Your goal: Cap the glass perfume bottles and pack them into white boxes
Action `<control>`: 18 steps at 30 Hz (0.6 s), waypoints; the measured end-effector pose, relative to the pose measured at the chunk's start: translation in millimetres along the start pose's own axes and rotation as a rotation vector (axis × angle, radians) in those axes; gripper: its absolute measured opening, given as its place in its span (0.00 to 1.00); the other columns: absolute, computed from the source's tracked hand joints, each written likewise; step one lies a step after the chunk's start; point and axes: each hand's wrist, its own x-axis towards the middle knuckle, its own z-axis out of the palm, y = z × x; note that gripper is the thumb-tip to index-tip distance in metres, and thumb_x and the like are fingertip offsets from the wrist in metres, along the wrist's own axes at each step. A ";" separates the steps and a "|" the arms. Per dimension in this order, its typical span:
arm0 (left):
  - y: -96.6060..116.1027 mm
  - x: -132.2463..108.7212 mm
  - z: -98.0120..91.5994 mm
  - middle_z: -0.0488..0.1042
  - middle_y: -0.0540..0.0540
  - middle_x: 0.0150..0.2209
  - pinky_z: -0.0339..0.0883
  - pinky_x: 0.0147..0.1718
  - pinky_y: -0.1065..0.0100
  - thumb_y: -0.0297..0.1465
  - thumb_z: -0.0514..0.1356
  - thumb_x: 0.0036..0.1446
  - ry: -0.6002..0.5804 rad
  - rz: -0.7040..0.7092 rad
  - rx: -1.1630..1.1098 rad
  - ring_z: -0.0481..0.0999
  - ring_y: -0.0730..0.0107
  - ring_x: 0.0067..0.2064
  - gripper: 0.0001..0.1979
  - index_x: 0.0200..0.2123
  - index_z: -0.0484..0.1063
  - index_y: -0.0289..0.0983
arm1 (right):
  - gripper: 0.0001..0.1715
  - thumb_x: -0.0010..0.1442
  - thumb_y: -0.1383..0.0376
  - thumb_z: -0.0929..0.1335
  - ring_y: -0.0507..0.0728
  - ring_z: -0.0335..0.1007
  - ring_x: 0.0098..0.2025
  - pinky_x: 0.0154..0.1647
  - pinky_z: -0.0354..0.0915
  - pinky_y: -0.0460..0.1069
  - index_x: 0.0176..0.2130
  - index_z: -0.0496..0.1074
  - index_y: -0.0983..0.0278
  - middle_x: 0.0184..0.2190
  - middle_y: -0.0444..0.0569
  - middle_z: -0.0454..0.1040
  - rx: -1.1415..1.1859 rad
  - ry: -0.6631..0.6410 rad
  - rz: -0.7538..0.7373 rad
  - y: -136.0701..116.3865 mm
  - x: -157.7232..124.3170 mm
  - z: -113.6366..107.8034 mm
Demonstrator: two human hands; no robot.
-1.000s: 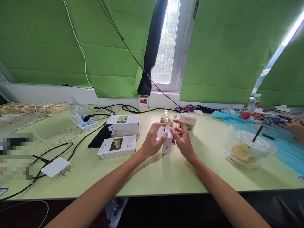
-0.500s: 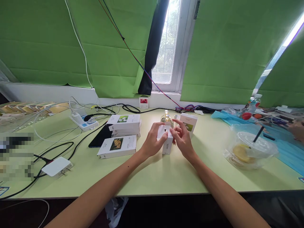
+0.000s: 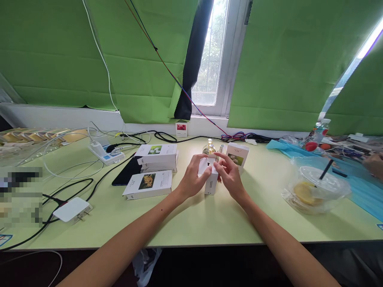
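Observation:
Upright on the pale green table stands a small white carton point(image 3: 211, 185), its top end facing up with a flap raised. My left hand point(image 3: 194, 175) grips it from the left, thumb near the top edge. From the right, my right hand point(image 3: 229, 174) holds the same carton, with thumb and forefinger at its upper rim. Whatever is inside the carton is mostly hidden by my fingers. Just behind it are glass bottles with gold caps point(image 3: 210, 146), partly covered by the hands. Another white box point(image 3: 237, 154) with a flower picture stands behind my right hand.
On the left lie white flower-picture boxes point(image 3: 149, 184), a dark tablet-like slab point(image 3: 125, 172), a power strip point(image 3: 105, 153) and a white adapter point(image 3: 73, 210) among cables. To the right are a bagged lemon drink cup point(image 3: 314, 187), blue plastic sheeting point(image 3: 363, 191) and another person's hand point(image 3: 374, 164).
My right forefinger has come down and in toward the carton's top edge. The carton and my left hand stay in nearly the same place.

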 end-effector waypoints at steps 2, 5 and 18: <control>0.2 -0.3 -0.2 0.70 0.41 0.53 0.67 0.55 0.55 0.36 0.54 0.66 -0.002 0.002 0.000 0.72 0.60 0.54 0.15 0.54 0.64 0.40 | 0.23 0.61 0.52 0.71 0.48 0.59 0.21 0.19 0.60 0.44 0.52 0.71 0.60 0.24 0.36 0.60 -0.001 0.000 0.001 -0.6 -0.1 0.1; 0.1 -0.6 -0.3 0.70 0.41 0.53 0.67 0.55 0.54 0.36 0.54 0.66 -0.001 0.008 0.003 0.71 0.59 0.55 0.15 0.54 0.64 0.41 | 0.23 0.61 0.52 0.71 0.48 0.60 0.21 0.19 0.60 0.45 0.52 0.71 0.60 0.24 0.36 0.60 -0.002 0.001 0.006 -1.7 -0.4 0.3; 1.0 -0.7 -0.5 0.70 0.42 0.53 0.68 0.54 0.56 0.37 0.54 0.67 -0.009 -0.007 0.011 0.72 0.60 0.55 0.15 0.54 0.64 0.40 | 0.21 0.61 0.52 0.71 0.48 0.60 0.21 0.19 0.61 0.45 0.49 0.71 0.60 0.23 0.36 0.60 -0.006 -0.004 0.002 -1.8 -0.1 0.4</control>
